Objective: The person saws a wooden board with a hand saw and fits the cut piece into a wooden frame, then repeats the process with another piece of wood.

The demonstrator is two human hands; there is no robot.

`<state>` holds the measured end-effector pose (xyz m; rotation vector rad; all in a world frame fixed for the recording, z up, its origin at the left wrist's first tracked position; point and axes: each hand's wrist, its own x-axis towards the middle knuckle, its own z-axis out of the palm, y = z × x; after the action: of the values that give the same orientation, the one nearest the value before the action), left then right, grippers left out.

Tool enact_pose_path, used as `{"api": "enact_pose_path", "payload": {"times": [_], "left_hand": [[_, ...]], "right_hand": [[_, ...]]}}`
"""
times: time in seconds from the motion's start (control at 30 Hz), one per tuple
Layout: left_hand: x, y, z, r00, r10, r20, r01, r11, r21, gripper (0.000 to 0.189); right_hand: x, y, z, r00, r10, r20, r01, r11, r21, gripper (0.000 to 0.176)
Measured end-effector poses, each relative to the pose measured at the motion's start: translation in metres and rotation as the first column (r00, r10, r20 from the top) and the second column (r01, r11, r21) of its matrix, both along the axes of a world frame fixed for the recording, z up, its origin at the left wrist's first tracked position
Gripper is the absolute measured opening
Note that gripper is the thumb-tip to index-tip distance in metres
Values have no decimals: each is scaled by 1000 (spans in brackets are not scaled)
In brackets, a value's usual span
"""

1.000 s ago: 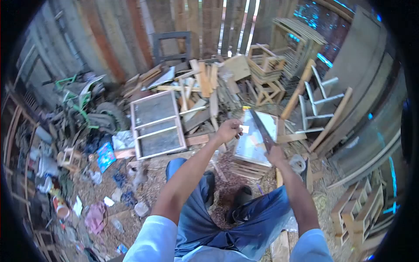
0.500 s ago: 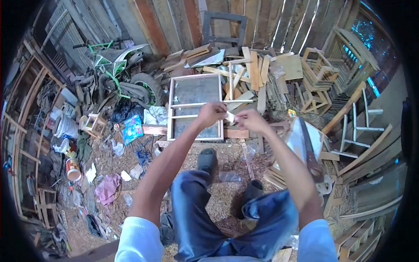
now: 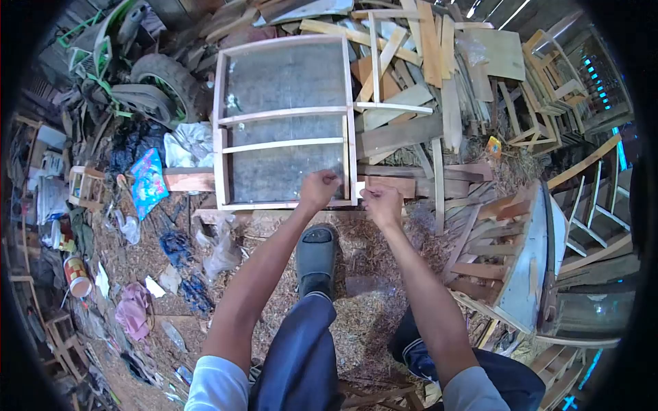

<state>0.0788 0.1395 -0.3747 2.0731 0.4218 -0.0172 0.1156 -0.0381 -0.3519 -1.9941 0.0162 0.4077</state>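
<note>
My right hand [image 3: 382, 205] is pinching a small white piece [image 3: 360, 188], which is sticking out toward 10 o'clock. My left hand [image 3: 320, 189] is hovering at the piece's 9 o'clock, fingers curling; whether they're gripping anything, I can't tell. The wooden frame [image 3: 220, 164] is lying toward 11 o'clock, lengthwise 12 to 6.

The right hand [image 3: 382, 205] pinches a small white piece [image 3: 360, 189] beside the wooden frame [image 3: 286, 123]; the left hand [image 3: 320, 189] is over the frame's lower corner (fingers curled). A saw [image 3: 548, 274] rests on the white board [image 3: 526, 267].
</note>
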Motion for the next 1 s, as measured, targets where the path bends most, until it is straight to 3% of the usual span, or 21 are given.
{"api": "enact_pose_path", "payload": {"times": [0.03,0.1,0.17,0.27,0.37,0.6,0.7,0.83,0.9,1.0], "left_hand": [[1,-2,-8,1000,-1,-13,1,1000,-9,30],[9,-7,-15,992,88,-92,-111,950,-292,32],[13,-14,-24,987,94,-132,-134,934,-330,33],[16,-17,-31,981,183,-66,-193,874,-446,36],[18,-9,-31,991,93,-94,-123,909,-398,32],[22,-11,-20,989,129,-75,-148,899,-413,26],[22,-11,-18,992,103,-75,-122,938,-324,24],[21,-10,-25,993,77,-86,-102,936,-337,22],[19,-9,-30,988,128,-88,-156,834,-530,23],[13,-6,-36,988,110,-106,-153,727,-669,27]], "right_hand": [[-1,2,-7,999,-31,-17,31,999,-26,11],[2,4,-24,998,-13,65,19,995,-96,12],[-1,11,-18,988,-7,154,39,979,-199,14],[-9,16,-10,987,-32,160,67,975,-214,16],[-11,23,-13,968,-18,251,80,968,-237,15],[-17,38,-8,908,64,413,72,949,-307,12],[-19,39,-3,870,192,455,38,892,-450,11],[-25,38,-10,892,198,406,13,887,-461,10],[-24,38,-14,913,93,397,53,938,-343,9],[-24,35,-19,913,46,406,74,959,-275,10]]}}
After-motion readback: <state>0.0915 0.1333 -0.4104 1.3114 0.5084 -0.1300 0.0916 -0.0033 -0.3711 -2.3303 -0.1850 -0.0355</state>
